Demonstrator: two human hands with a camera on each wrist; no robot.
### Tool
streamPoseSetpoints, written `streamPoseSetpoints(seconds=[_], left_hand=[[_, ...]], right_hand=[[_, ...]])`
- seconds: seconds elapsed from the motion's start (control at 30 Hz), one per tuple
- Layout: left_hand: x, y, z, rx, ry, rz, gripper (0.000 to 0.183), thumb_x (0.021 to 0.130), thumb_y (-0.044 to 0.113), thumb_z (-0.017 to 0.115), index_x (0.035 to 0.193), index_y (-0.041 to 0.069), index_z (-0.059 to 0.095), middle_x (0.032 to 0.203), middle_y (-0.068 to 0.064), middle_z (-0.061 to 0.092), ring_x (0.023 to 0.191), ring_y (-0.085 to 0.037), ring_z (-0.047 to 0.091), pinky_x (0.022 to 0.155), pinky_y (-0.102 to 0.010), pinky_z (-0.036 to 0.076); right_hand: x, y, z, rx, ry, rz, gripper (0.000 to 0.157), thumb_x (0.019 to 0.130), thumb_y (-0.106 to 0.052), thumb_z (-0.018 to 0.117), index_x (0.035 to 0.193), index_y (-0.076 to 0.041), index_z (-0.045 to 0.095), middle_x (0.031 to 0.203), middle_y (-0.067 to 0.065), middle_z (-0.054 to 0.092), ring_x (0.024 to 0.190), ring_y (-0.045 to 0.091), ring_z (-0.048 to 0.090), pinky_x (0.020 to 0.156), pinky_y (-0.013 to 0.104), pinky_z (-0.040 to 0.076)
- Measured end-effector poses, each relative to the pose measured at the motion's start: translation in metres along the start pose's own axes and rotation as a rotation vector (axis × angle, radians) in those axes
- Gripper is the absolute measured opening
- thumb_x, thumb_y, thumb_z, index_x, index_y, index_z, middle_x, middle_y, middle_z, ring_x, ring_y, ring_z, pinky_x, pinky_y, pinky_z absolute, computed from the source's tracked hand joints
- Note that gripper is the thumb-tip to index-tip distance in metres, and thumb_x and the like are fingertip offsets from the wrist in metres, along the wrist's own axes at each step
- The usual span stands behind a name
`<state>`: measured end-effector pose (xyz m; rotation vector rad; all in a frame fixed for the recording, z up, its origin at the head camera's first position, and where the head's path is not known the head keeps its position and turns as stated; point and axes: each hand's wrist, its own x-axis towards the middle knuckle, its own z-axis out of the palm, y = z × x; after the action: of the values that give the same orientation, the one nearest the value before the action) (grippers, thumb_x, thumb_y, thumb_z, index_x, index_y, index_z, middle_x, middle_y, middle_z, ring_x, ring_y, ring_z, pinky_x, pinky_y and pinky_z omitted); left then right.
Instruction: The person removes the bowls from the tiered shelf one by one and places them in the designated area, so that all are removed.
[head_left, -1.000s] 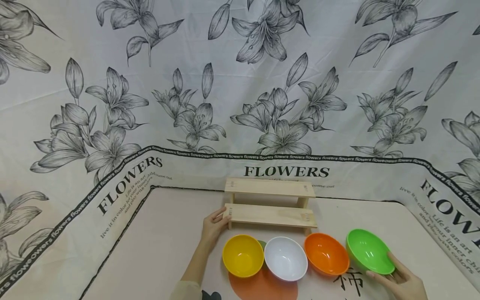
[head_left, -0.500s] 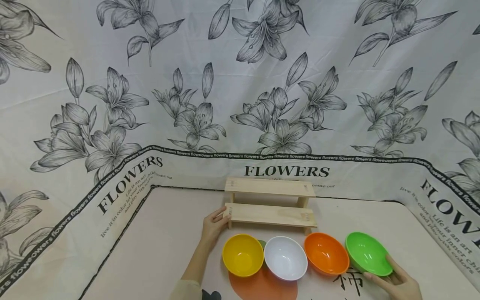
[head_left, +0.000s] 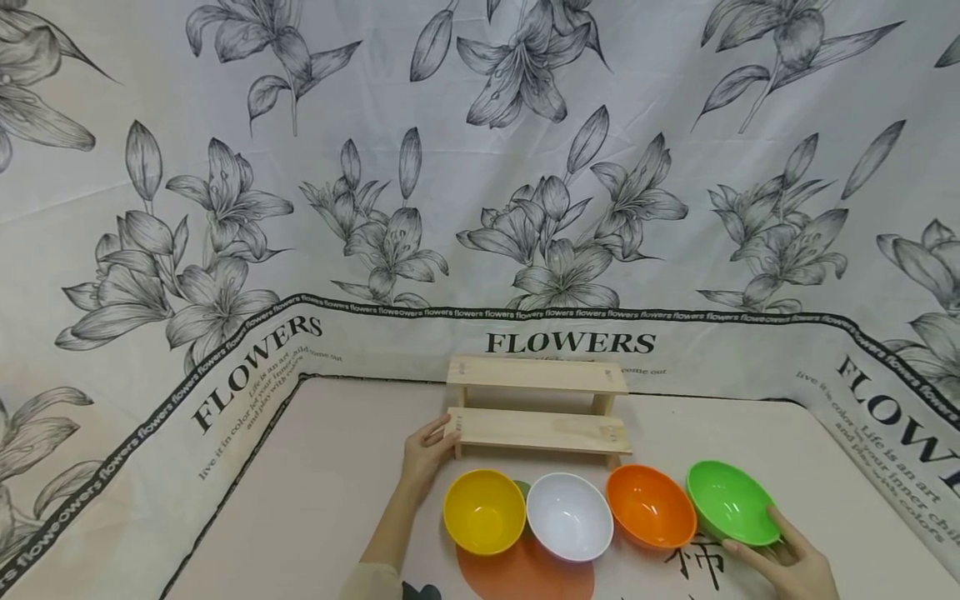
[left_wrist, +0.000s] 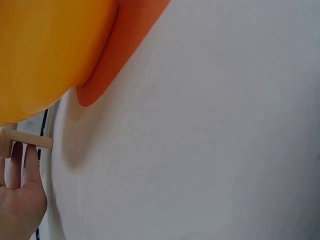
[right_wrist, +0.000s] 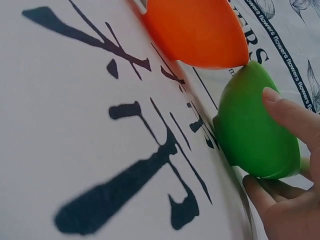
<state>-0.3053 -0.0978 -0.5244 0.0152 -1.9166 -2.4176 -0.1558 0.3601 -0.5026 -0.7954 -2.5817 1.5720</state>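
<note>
In the head view, my right hand [head_left: 791, 562] grips a green bowl [head_left: 731, 500] by its right rim. The right wrist view has my thumb against the outside of this bowl [right_wrist: 250, 125], with other fingers at its lower edge. It is tilted and its edge meets the orange bowl [head_left: 651, 507] there. My left hand [head_left: 426, 454] touches the left end of the lower board of a two-tier wooden shelf [head_left: 543, 431]. Its fingers [left_wrist: 31, 167] reach out fairly straight to the wood in the left wrist view.
A yellow bowl [head_left: 484, 512] and a white bowl [head_left: 570, 517] stand in a row with the orange one, in front of the shelf. The table's cover [head_left: 322, 492] carries an orange print and dark characters. A flower-printed cloth [head_left: 375, 250] hangs behind and at the sides.
The green bowl has shifted slightly left towards the orange bowl, with my right hand on it. My left hand stays at the shelf. The whole head view has moved a little.
</note>
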Motion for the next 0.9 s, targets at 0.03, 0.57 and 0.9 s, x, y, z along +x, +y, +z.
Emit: streamPoseSetpoints(seconds=[0.03, 0.57, 0.9], left_hand=[[-0.0003, 0.0002, -0.0001, -0.003, 0.001, 0.0, 0.051, 0.083, 0.009, 0.072, 0.129, -0.004, 0.052, 0.117, -0.028, 0.06, 0.094, -0.02, 0.066, 0.085, -0.031, 0.056], [-0.0016, 0.0017, 0.0002, -0.023, -0.011, -0.005, 0.053, 0.083, 0.008, 0.071, 0.13, -0.005, 0.051, 0.119, -0.029, 0.059, 0.095, -0.02, 0.066, 0.087, -0.031, 0.055], [-0.0025, 0.0024, 0.0001, -0.021, -0.017, -0.004, 0.054, 0.084, 0.009, 0.07, 0.132, -0.005, 0.048, 0.121, -0.028, 0.058, 0.095, -0.018, 0.065, 0.087, -0.032, 0.055]], right_hand=[[0.0006, -0.0001, -0.0003, -0.002, -0.009, -0.007, 0.115, 0.077, -0.042, 0.076, 0.147, -0.01, -0.009, 0.153, 0.021, -0.007, 0.133, 0.048, 0.019, 0.101, 0.037, 0.038], [0.0017, -0.0007, 0.0026, -0.07, 0.105, -0.045, 0.11, 0.078, -0.046, 0.073, 0.148, -0.004, 0.0, 0.151, 0.029, 0.002, 0.13, 0.052, 0.025, 0.101, 0.048, 0.035], [0.0047, 0.0023, -0.0008, -0.047, 0.056, -0.005, 0.11, 0.078, -0.049, 0.072, 0.149, -0.012, -0.003, 0.152, 0.028, 0.007, 0.128, 0.049, 0.031, 0.101, 0.046, 0.034]])
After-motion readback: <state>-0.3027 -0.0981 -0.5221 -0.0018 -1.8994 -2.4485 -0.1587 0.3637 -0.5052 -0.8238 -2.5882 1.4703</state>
